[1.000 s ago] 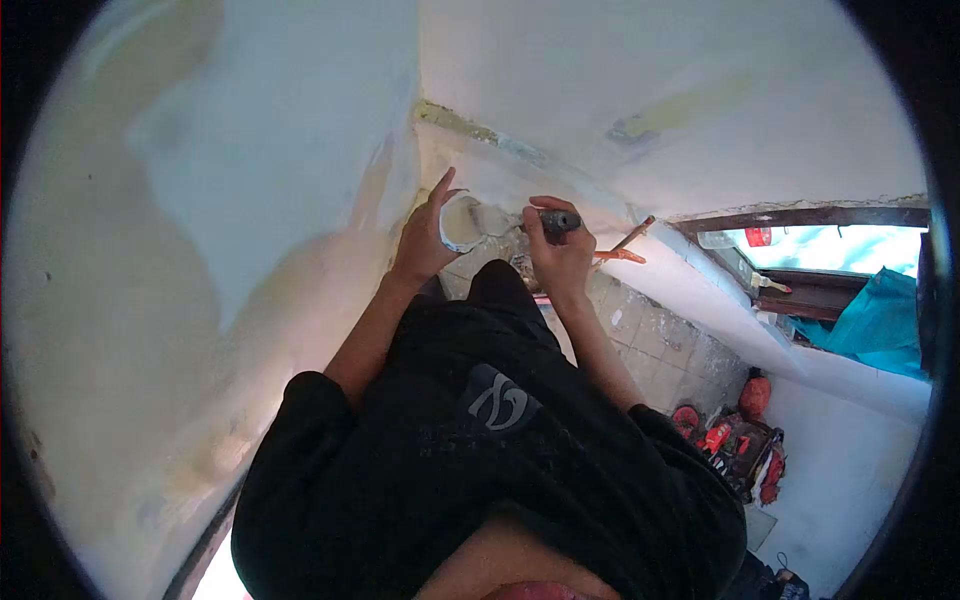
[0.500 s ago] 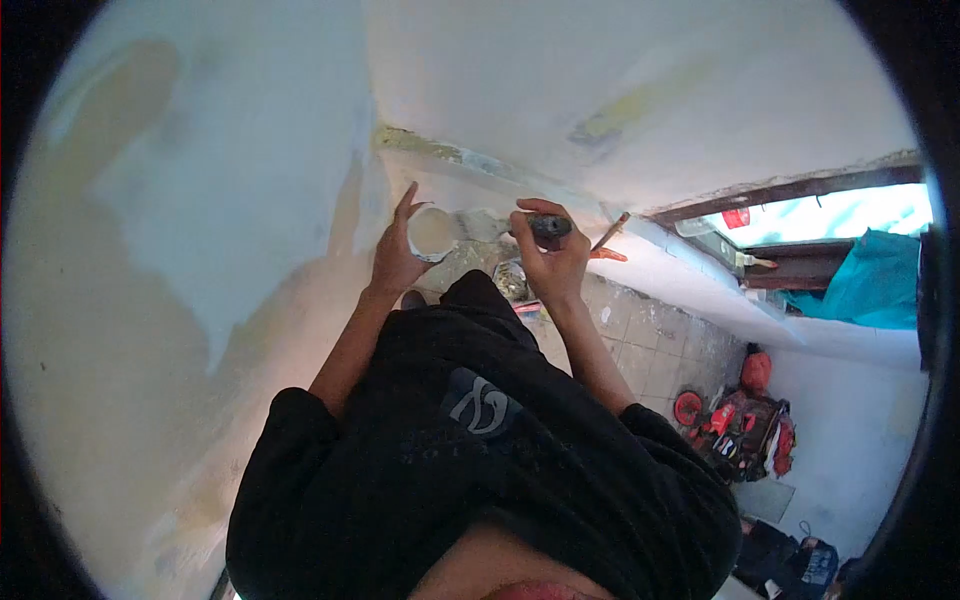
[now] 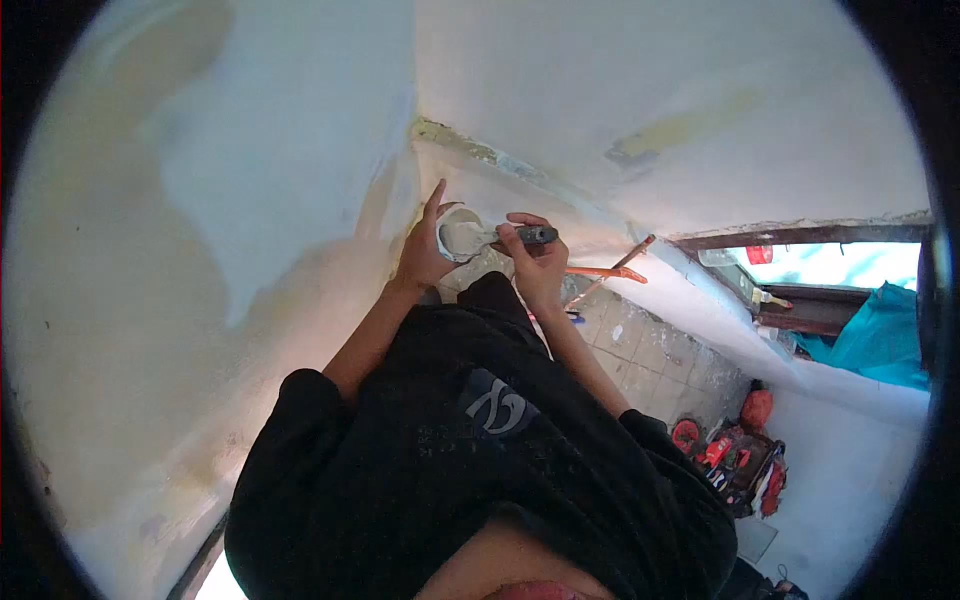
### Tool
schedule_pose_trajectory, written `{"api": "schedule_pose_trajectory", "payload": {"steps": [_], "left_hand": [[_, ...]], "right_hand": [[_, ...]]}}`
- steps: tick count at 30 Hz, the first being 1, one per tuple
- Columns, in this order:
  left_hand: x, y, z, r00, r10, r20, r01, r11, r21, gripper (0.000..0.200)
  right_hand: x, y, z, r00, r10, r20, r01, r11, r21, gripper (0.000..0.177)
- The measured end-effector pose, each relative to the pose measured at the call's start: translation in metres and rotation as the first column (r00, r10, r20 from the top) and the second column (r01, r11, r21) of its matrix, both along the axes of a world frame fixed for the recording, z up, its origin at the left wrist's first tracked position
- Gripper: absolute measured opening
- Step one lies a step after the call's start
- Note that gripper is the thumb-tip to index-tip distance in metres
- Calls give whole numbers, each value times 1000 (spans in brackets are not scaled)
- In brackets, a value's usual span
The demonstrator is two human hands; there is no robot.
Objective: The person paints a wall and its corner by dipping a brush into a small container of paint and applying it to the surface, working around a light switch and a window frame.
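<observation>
My left hand [image 3: 424, 252] grips a small white cup of pale paint [image 3: 458, 236], held up in front of my chest near the wall corner. My right hand [image 3: 534, 268] is closed round the dark handle of a paintbrush [image 3: 534, 235], and the brush's head reaches left into the cup's mouth. Both hands are close together, just above my black shirt [image 3: 480, 450].
Freshly painted pale walls meet in a corner [image 3: 420, 140] right ahead. An orange stick [image 3: 605, 271] leans by the far wall over a tiled floor [image 3: 660, 350]. Red tools and containers [image 3: 735, 455] lie at lower right. A window with dark frame [image 3: 800, 240] sits at right.
My right hand has moved left toward the cup, bringing the brush head into it. The view has swung slightly; the cup stays in my left hand.
</observation>
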State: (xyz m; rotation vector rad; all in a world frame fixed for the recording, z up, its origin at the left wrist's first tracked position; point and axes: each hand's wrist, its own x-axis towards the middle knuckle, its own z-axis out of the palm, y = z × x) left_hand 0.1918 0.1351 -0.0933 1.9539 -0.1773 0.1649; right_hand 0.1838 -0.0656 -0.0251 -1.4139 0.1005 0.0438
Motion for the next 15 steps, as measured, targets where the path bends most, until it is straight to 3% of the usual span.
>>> {"api": "schedule_pose_trajectory", "payload": {"steps": [8,15], "left_hand": [[-2,13,-12,998,-40,-57,41,999,17,141],[-17,39,-37,982,165,-91,-160,986,52,142]], "right_hand": [[26,-19,-26,987,-29,-159,55,986,157,29],[93,-6,-46,974,-178,-139,209,945,251,28]]}}
